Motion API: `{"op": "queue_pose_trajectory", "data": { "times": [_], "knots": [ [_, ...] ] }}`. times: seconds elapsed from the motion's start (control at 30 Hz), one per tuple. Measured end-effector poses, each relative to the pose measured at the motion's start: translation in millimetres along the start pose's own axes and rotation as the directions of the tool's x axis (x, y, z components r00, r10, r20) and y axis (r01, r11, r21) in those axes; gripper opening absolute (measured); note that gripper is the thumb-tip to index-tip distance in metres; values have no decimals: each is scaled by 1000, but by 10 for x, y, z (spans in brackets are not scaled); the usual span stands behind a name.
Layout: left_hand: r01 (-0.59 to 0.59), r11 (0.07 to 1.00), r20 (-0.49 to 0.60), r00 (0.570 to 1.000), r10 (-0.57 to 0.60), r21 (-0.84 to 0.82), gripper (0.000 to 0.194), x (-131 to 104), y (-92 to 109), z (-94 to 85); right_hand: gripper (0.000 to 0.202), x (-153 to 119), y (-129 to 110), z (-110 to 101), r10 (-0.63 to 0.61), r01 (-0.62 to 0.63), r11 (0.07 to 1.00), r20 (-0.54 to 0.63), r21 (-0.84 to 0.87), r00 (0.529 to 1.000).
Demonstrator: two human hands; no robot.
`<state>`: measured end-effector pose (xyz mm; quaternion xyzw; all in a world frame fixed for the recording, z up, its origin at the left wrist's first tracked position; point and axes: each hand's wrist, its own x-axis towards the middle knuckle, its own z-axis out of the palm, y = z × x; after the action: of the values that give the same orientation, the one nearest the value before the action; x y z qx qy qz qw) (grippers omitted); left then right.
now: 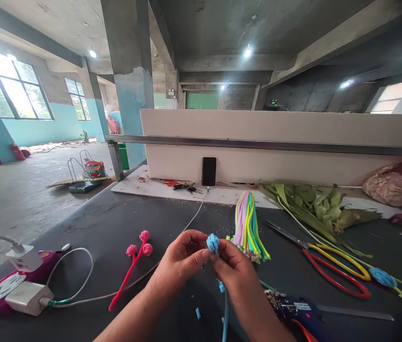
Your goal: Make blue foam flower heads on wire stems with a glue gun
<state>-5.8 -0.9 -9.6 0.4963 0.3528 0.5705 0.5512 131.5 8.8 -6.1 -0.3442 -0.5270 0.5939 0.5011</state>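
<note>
Both my hands meet at the middle of the table, around a small blue pipe-cleaner flower bud [213,243]. My left hand [177,261] pinches the bud's left side between thumb and fingers. From the other side, my right hand [234,268] grips just below the bud. A blue stem [225,308] with a smaller blue tuft hangs down beneath the right hand. To the left lies a pink pipe-cleaner branch [131,268] with three round buds. Just beyond my right hand is a bundle of green, yellow and lilac pipe cleaners [249,223].
Scissors [324,261] with red and yellow handles lie at right, beside a dark blue tool [299,306]. Green leaves [315,206] lie behind. A phone [208,171] leans against the back panel [275,126]. A purple power strip [15,285] with chargers and cables occupies the left.
</note>
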Motion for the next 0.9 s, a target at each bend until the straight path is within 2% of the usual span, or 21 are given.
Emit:
{"op": "queue_pose_trajectory", "data": {
  "times": [0.07,0.2,0.33,0.5,0.63,0.77,0.9],
  "knots": [
    [-13,1000,-12,1000,13,2,35,8,-38,-2,26,-18,-12,8,-19,19,1000,18,-18,1000],
    [-54,997,-20,998,55,57,30,16,-94,0,16,-30,17,-1,31,-33,994,25,102,999],
    [-120,979,-53,990,130,164,21,11,-85,4,24,-5,71,-18,48,-47,972,1,232,999],
    [-191,947,-22,979,203,259,16,9,-54,-5,23,-4,43,-16,44,-48,968,21,247,999],
    [-189,952,-7,980,197,243,17,2,-58,-12,23,-38,4,-1,72,-79,966,37,248,997],
    [-164,972,-2,986,167,167,17,-6,-74,-16,22,-53,30,2,53,-54,982,13,184,999],
    [-122,987,10,993,122,107,18,-30,-45,5,17,-51,54,20,54,-63,959,40,275,998]
  ]
}}
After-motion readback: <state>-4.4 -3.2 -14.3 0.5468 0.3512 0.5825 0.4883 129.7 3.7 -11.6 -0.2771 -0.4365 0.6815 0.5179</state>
